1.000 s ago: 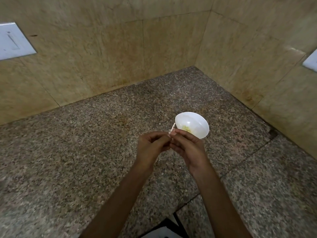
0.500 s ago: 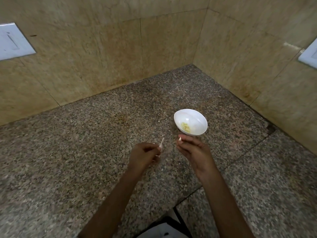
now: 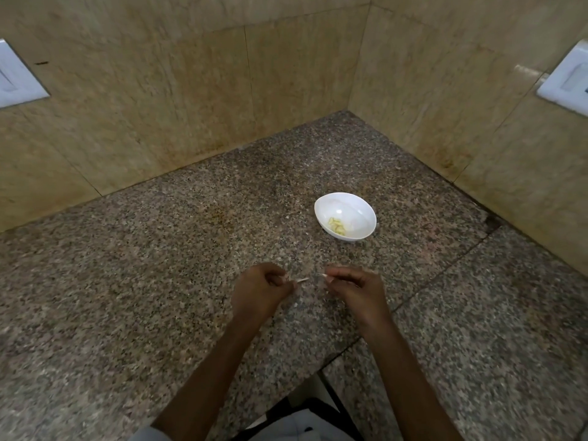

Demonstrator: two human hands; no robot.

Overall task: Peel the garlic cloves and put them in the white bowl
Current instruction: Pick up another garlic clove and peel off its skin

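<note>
The white bowl (image 3: pixel 346 205) stands on the granite counter (image 3: pixel 159 265) beyond my hands and holds several pale yellow peeled garlic cloves (image 3: pixel 336 225). My left hand (image 3: pixel 259 292) is curled and pinches a thin pale strip of garlic skin (image 3: pixel 302 280) that sticks out to the right. My right hand (image 3: pixel 353 289) is a short gap away, fingers curled, with a small pale sliver (image 3: pixel 320 274) at its fingertips. Whether a clove is inside the right hand is hidden by the fingers. Both hands hover over the counter in front of the bowl.
Tan stone walls close the counter at the back and right and meet in a corner (image 3: pixel 348 111). White switch plates sit on the left wall (image 3: pixel 16 81) and the right wall (image 3: pixel 566 81). A seam (image 3: pixel 445 272) crosses the granite on the right.
My hands were joined beside the bowl a second ago. They have pulled apart and drawn back toward me, each with a bit of skin, and the bowl's cloves have come into view.
</note>
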